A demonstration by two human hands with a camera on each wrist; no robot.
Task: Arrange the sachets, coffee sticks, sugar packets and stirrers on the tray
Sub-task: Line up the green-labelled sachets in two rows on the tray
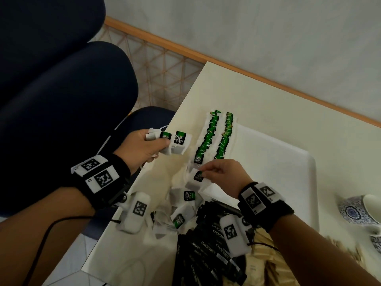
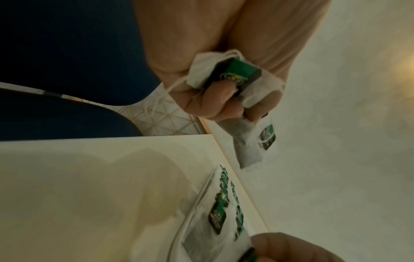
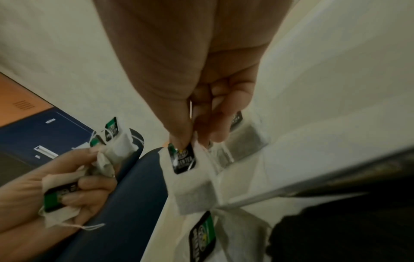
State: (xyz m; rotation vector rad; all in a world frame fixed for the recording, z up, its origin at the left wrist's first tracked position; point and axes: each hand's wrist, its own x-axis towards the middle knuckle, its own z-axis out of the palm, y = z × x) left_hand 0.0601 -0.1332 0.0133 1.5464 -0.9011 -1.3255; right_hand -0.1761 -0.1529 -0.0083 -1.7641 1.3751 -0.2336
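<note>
My left hand grips a bunch of green-tagged tea sachets over the table's left edge; the bunch shows in its fist. Thumb and fingers of my right hand pinch a single tea sachet by its tag, just below two neat rows of sachets lying on the white tray. Loose sachets are heaped on the table below my hands. Black coffee sticks lie in a pile near the front. Beige sugar packets and wooden stirrers sit at the right.
A blue patterned cup stands at the right edge of the cream table. A dark blue chair is left of the table, over patterned floor tiles. A wall with a wooden skirting runs behind.
</note>
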